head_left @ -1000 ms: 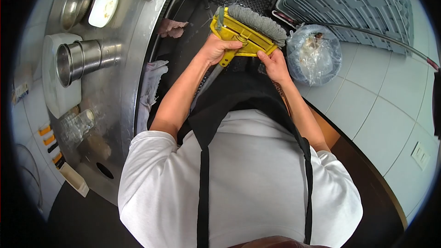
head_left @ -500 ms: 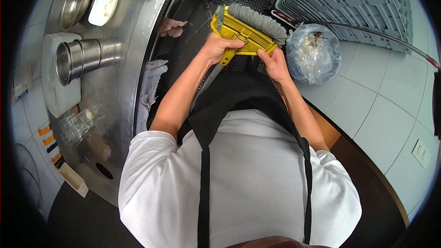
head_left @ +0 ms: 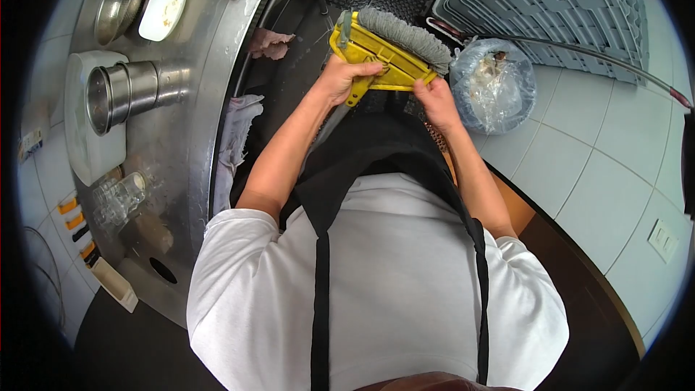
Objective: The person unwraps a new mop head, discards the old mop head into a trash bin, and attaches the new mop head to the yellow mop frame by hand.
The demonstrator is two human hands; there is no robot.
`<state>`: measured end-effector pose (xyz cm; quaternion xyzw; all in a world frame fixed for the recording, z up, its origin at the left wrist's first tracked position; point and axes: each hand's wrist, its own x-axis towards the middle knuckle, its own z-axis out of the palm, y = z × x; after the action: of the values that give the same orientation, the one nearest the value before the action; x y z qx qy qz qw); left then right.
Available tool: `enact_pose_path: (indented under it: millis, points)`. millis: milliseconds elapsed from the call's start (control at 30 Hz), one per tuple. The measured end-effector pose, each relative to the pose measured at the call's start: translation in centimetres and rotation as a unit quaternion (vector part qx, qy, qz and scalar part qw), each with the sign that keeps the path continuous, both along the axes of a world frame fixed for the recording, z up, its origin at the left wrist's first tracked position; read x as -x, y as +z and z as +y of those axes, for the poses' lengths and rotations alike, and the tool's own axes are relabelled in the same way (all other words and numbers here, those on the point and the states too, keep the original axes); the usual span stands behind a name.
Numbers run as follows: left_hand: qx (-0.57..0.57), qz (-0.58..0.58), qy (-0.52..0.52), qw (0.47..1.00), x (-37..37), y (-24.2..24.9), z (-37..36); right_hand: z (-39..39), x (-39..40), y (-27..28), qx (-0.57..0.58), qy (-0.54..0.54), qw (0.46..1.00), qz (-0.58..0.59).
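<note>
A yellow mop head frame [head_left: 384,58] with a grey fringe [head_left: 409,35] along its far edge is held in front of my apron. My left hand [head_left: 344,78] grips its left part, the thumb lying across the yellow plastic near the handle joint. At the right corner, my right hand [head_left: 436,101] pinches the frame's near edge with closed fingers. A grey handle runs down from the joint toward the black apron. Just right of the fringe stands a bin [head_left: 494,87] lined with clear plastic, with waste inside.
On the left, a steel counter [head_left: 199,130] bears metal containers [head_left: 127,94], a white dish [head_left: 162,11] and glasses [head_left: 123,194]. Grey crates [head_left: 557,14] are stacked at the upper right. Cloths [head_left: 237,134] hang beside the counter. Black mat lies beyond the mop.
My right hand has shifted slightly along the frame's right corner, its thumb now nearer the edge. The yellow frame has tilted a little; my left hand keeps its grip.
</note>
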<state>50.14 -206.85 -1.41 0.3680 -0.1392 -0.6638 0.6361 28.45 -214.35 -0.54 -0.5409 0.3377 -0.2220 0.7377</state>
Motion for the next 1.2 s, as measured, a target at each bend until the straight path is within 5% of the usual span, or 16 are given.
enact_pose_path:
  millis: [67,333,500,633,833,900,1033,1200]
  points:
    - [-0.012,0.036,0.013,0.999,-0.2,-0.1,0.0,-0.7,0.2,0.7,-0.170,-0.068,0.971,-0.152]
    - [-0.019,0.045,0.038,0.998,-1.1,1.1,-0.6,-3.9,-1.4,1.6,-0.159,-0.067,0.974,-0.144]
    - [-0.007,0.076,0.029,0.997,-2.7,1.0,-1.7,-6.7,-2.9,2.7,0.043,-0.108,0.993,0.019]
    - [0.004,0.098,0.019,0.995,-3.5,0.9,-2.5,-8.0,-3.5,5.6,0.279,-0.129,0.937,0.165]
    - [-0.013,0.107,0.006,0.994,-4.3,0.3,-3.6,-10.5,-5.6,9.5,0.539,-0.027,0.820,0.189]
    - [-0.013,0.132,-0.001,0.991,-4.4,0.0,-4.0,-11.4,-6.5,10.4,0.667,0.045,0.714,0.209]
    - [-0.015,0.160,-0.017,0.987,-4.6,0.2,-4.3,-12.6,-8.4,12.3,0.636,0.102,0.716,0.270]
    - [-0.021,0.171,-0.013,0.985,-4.4,0.2,-4.5,-13.1,-10.9,14.1,0.712,0.217,0.625,0.235]
